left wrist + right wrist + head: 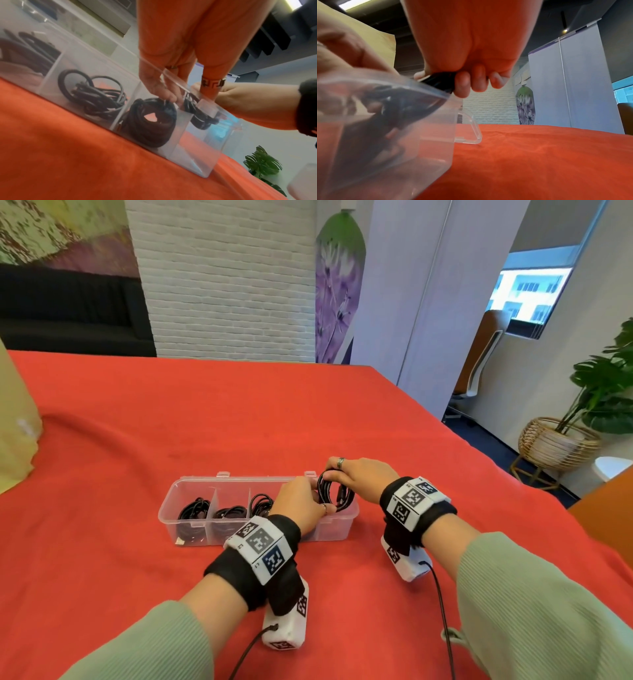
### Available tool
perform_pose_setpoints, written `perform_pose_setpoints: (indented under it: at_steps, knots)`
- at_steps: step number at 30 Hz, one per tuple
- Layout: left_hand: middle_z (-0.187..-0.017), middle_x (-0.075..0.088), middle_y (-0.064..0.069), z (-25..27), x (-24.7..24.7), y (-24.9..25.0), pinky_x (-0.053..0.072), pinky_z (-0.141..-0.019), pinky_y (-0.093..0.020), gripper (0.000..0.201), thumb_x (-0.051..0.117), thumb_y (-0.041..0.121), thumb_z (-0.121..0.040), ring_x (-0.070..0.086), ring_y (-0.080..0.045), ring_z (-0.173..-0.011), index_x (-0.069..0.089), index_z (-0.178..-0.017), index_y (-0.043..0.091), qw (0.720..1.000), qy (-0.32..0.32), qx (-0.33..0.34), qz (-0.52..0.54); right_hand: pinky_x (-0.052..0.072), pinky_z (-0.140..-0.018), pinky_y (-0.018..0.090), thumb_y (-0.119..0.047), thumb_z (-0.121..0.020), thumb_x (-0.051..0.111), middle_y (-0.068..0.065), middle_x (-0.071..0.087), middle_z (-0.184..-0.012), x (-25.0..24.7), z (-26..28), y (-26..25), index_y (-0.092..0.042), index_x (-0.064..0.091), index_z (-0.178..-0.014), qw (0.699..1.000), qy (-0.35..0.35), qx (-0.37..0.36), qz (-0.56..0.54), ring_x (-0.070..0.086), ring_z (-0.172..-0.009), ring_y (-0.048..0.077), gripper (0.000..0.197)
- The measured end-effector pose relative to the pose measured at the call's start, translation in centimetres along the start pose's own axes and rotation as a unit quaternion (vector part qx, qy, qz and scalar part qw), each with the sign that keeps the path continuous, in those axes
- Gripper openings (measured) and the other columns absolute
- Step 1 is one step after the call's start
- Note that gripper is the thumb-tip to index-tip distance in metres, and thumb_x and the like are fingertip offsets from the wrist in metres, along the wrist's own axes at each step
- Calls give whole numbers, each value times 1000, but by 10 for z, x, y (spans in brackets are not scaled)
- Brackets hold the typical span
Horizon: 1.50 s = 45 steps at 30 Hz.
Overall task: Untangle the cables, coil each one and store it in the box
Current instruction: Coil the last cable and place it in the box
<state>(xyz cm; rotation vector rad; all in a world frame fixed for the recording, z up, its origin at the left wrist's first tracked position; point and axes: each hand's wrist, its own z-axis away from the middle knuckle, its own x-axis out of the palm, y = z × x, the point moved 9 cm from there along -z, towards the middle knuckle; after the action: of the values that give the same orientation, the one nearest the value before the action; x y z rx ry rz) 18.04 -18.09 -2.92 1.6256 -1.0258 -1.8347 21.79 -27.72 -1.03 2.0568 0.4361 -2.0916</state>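
Observation:
A clear plastic box (191, 481) with several compartments sits on the red cloth. Three of its compartments each hold a coiled black cable (193, 508). Both hands hold one more coiled black cable (334, 491) upright over the rightmost compartment, its lower part below the rim. My left hand (317, 501) pinches the coil's left side. My right hand (335, 470) grips its top from above. In the left wrist view the held coil (200, 117) dips into the end compartment of the box (197, 155). In the right wrist view my fingers (462, 86) curl round the coil (440, 81).
The red cloth (239, 412) covers the whole table, whose right edge runs diagonally. A pale yellow object (13, 422) stands at the far left. A potted plant in a wicker basket (558, 443) sits on the floor to the right.

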Motion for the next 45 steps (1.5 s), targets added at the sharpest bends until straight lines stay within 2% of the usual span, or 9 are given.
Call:
perform_pose_setpoints:
  at_steps: [5,9,14,19,24,27,33,38,45]
  knots:
    - [-98,59,-8,1,-3,-8,42,-82,-31,47,68,17,-83,56,-25,-101,46,-123,7,999,28,-21,-17,32,-72,34,-53,-97,28,8,67,-104,3,-3,-6,-27,50,-120,995,-9,-27,94,60,-99,28,41]
    - [-123,48,-16,3,-3,-4,30,-104,-35,39,60,16,-89,35,-32,-127,51,-126,14,995,36,-8,-91,30,-78,36,-55,-96,30,2,68,-104,5,-3,-6,-32,52,-118,994,4,-34,100,60,-102,23,39]
    - [-125,40,-14,2,-7,-7,26,-104,-33,39,44,2,-91,29,-33,-125,60,-122,18,990,16,-7,-141,32,-76,35,-59,-91,37,1,59,-113,8,-1,-9,-34,57,-119,986,57,-50,146,46,-114,23,43]
    - [-126,40,-14,3,-1,-8,24,-105,-31,40,40,5,-92,27,-33,-125,60,-124,20,986,-3,-2,-170,40,-47,31,-52,-79,51,10,52,-78,1,8,-25,-20,75,-84,982,125,-97,108,57,-75,32,41]
    - [-130,39,-15,4,3,-10,25,-109,-35,45,36,7,-92,26,-34,-125,56,-128,25,984,-20,-9,-177,43,-73,35,-41,-87,60,10,49,-108,-2,15,-17,-16,62,-119,993,107,-38,27,49,-104,26,41]
    - [-132,39,-14,4,5,-12,28,-108,-38,45,36,10,-92,25,-34,-128,53,-130,27,982,-17,-14,-189,41,-78,33,-42,-84,64,5,56,-113,-6,18,-11,-12,58,-111,993,118,-2,-8,55,-103,26,41]
    - [-129,37,-8,6,19,-7,29,-103,-41,39,32,29,-94,27,-29,-126,57,-124,29,956,-48,-2,-288,39,-87,36,-35,-98,42,5,64,-109,12,20,-13,-10,66,-103,996,21,-3,85,44,-118,25,35]
    - [-132,34,-11,5,24,-7,26,-103,-44,39,28,30,-94,26,-31,-127,60,-114,23,943,-63,-1,-327,25,-88,41,-31,-101,33,2,64,-109,11,33,-9,-25,56,-125,985,-65,6,160,31,-124,24,34]
    - [-125,40,-7,9,22,1,29,-99,-42,35,35,37,-94,30,-28,-122,63,-111,26,950,-60,32,-305,23,-83,39,-44,-81,67,-7,65,-117,2,27,4,-36,62,-118,990,-133,31,36,45,-119,18,38]
